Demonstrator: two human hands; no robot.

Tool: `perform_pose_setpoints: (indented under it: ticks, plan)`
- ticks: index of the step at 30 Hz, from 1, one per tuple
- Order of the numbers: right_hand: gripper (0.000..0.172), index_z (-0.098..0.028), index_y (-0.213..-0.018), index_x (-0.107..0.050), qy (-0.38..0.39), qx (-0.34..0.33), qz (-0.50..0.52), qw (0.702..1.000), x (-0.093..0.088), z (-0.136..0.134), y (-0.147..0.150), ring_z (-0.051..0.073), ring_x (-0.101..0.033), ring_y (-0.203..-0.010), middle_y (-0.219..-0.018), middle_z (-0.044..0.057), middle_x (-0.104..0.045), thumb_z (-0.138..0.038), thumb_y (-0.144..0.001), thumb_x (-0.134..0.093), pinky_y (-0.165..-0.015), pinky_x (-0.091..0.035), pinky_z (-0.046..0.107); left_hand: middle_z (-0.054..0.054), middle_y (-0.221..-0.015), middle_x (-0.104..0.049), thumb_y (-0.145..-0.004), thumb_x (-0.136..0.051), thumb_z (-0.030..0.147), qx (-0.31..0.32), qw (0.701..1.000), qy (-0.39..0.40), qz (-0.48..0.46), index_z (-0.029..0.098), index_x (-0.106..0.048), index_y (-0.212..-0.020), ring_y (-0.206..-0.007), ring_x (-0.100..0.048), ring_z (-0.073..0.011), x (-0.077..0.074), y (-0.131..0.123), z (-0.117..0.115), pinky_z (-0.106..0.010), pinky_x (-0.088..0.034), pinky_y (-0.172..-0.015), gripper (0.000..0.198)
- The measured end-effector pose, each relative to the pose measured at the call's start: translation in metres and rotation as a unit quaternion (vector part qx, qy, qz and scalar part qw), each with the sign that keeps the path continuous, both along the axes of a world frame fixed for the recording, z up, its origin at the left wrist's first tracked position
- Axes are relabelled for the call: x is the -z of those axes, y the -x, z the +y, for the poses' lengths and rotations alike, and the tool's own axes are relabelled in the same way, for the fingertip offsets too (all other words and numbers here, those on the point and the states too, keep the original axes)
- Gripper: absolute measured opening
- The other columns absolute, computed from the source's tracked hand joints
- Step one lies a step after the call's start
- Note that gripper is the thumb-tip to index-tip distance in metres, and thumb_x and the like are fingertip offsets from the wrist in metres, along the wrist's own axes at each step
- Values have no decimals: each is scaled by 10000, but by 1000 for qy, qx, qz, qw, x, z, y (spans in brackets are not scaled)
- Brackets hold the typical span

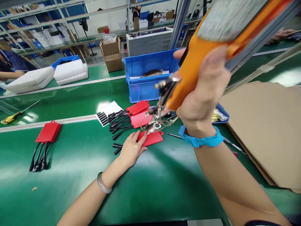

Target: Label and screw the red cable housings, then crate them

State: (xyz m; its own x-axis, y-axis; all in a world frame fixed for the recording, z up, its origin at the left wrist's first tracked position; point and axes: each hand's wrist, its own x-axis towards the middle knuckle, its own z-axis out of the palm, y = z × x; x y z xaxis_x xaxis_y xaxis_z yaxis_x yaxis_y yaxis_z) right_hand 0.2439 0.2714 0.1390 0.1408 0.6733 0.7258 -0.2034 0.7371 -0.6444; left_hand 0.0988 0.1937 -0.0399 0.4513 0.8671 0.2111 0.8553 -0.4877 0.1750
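My right hand [204, 94] is wrapped round the grip of an orange power screwdriver [188, 69] that hangs from above, its tip pointing down at a flat red box [154, 138] on the green table. My left hand [132, 147] lies flat on the left end of that red box, fingers stretched out, holding it down. Black cables [117, 146] stick out from under this hand. Two more red boxes [138, 107] with black leads lie just behind. A blue strap [202, 139] circles my right wrist.
A blue crate [145, 70] stands behind the boxes. Another red box with cables [48, 132] lies at the left. Cardboard sheets [265, 125] cover the right side. A yellow-handled screwdriver [11, 117] and white foam blocks [70, 71] lie beyond. A person's arm [9, 73] shows far left.
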Motion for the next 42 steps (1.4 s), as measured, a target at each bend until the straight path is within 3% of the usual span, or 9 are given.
perform_pose_setpoints:
  ticks: [3, 5, 9, 14, 19, 30, 33, 37, 42]
  plan:
    - [363, -202, -993, -636, 14, 20, -25, 999, -20, -4, 13, 112, -497, -473, -593, -14, -492, -488, -977, -414, -421, -432, 246, -211, -1330, -507, -898, -521, 428, 8, 1000, -4, 13, 157, -523, -1337, -1264, -472, -308, 5, -2, 2, -409, -423, -1053, 516]
    - [357, -184, -964, -613, 34, 8, -18, 999, -19, -2, 24, 107, -481, -448, -568, -25, -476, -498, -960, -443, -392, -416, 240, -198, -1329, -514, -922, -481, 422, -2, 1000, -5, 30, 215, -478, -1380, -1289, -457, -319, 7, -2, 0, -435, -428, -1042, 502]
    - [507, -130, -952, -588, 70, -54, 13, 996, 7, 5, 41, 110, -463, -424, -537, -28, -488, -628, -866, -539, -370, -403, 241, -175, -1278, -557, -948, -435, 416, -31, 998, -9, 59, 320, -429, -1406, -1240, -516, -305, 8, -1, -4, -446, -451, -999, 468]
    - [495, -221, -965, -581, 123, -61, -28, 990, 37, 12, 45, 120, -471, -477, -573, -29, -494, -695, -833, -528, -445, -441, 265, -162, -1313, -539, -924, -492, 420, -43, 998, -17, 49, 344, -449, -1388, -1222, -534, -286, 11, -2, -4, -426, -447, -1003, 472]
    - [526, -286, -927, -542, 169, -41, -76, 982, 44, 14, 46, 159, -497, -527, -595, -16, -511, -786, -778, -481, -494, -462, 318, -159, -1286, -558, -944, -453, 402, -36, 999, 0, 37, 340, -433, -1399, -1209, -535, -287, 10, -3, -3, -438, -440, -1000, 460]
    - [458, -244, -836, -533, 134, -85, -46, 986, 58, 11, 56, 114, -460, -431, -543, -43, -477, -702, -814, -534, -404, -393, 252, -154, -1294, -534, -946, -453, 400, -46, 998, 15, 43, 346, -460, -1377, -1178, -529, -286, 6, -4, -4, -438, -462, -946, 435]
    - [443, -230, -882, -584, 101, -72, -15, 992, 44, 2, 46, 117, -467, -424, -542, -36, -495, -667, -825, -551, -389, -403, 255, -180, -1306, -489, -956, -443, 359, -44, 998, 16, 30, 315, -443, -1396, -1172, -500, -314, 3, -4, -6, -451, -468, -915, 443]
    - [355, -210, -963, -639, 41, 9, -7, 999, 1, -16, 26, 126, -489, -459, -587, -5, -519, -535, -917, -503, -394, -412, 264, -173, -1313, -437, -937, -481, 289, -31, 999, 21, -6, 285, -453, -1390, -1096, -483, -303, -2, -3, -7, -441, -492, -844, 454]
    - [315, -263, -962, -645, 43, 69, -47, 996, -18, -29, 11, 140, -538, -504, -627, 3, -521, -464, -974, -404, -441, -473, 282, -104, -1081, -514, -835, -619, 475, -53, 992, 67, -89, 243, -637, -1191, -996, -516, -245, 3, 0, 0, -378, -517, -832, 425]
